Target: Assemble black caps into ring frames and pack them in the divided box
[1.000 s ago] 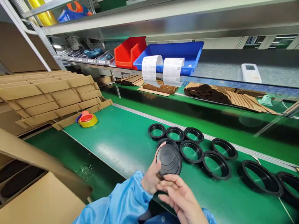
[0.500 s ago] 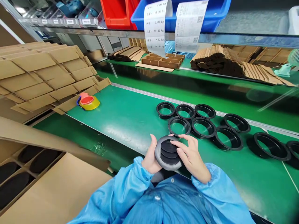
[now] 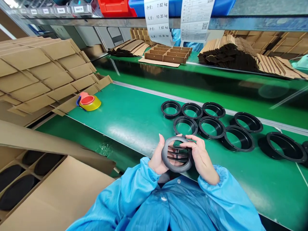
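A round black air vent with a thick dark grey rim sits between my hands above the table's front edge. Its slats stand open, and skin shows through the gaps. My left hand grips the rim from the left, thumb raised along it and the other fingers hidden behind. On the right side, my right hand holds the rim, with fingertips bent over the top and touching the upper slats. Just beyond lie several black ring housings on the green table.
Cardboard dividers are piled at the left, with a red and yellow cup-like item beside them. An open carton at lower left holds round black parts. Paper labels hang from the shelf above.
The vent's slats have turned from nearly closed to open. My right fingers have shifted from the middle of the slats toward the upper right rim. The view has tilted slightly downward.
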A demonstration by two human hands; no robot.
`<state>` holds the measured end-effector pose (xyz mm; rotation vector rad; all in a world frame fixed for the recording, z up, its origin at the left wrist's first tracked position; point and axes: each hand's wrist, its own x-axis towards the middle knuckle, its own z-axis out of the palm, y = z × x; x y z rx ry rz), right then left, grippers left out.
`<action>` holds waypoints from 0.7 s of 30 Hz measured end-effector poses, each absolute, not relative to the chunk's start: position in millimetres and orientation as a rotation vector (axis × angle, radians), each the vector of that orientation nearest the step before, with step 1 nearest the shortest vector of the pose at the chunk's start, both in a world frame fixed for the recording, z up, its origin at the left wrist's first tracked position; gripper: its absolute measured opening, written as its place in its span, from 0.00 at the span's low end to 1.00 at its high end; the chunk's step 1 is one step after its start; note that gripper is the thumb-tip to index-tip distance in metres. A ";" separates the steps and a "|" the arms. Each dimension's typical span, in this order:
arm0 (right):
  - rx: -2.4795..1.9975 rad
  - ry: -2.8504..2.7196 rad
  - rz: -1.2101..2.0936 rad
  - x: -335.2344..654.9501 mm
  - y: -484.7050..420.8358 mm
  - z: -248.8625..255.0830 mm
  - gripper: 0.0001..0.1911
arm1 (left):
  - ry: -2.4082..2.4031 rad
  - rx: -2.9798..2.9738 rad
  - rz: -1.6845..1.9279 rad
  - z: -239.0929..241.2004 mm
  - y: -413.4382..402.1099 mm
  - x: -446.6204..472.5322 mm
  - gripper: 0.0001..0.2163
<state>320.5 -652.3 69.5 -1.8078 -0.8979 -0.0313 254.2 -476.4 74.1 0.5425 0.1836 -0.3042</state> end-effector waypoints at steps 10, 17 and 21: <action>-1.788 -0.820 0.002 319.8 -657.0 59.3 0.26 | 0.225 0.498 -0.342 73.2 -478.3 258.6 0.41; -2.068 -1.378 -0.251 306.4 -662.6 54.2 0.35 | 0.394 0.437 -0.245 80.1 -478.4 260.7 0.34; -2.140 -1.438 -0.241 306.8 -662.5 58.5 0.36 | 0.391 0.479 -0.319 78.7 -483.0 260.0 0.34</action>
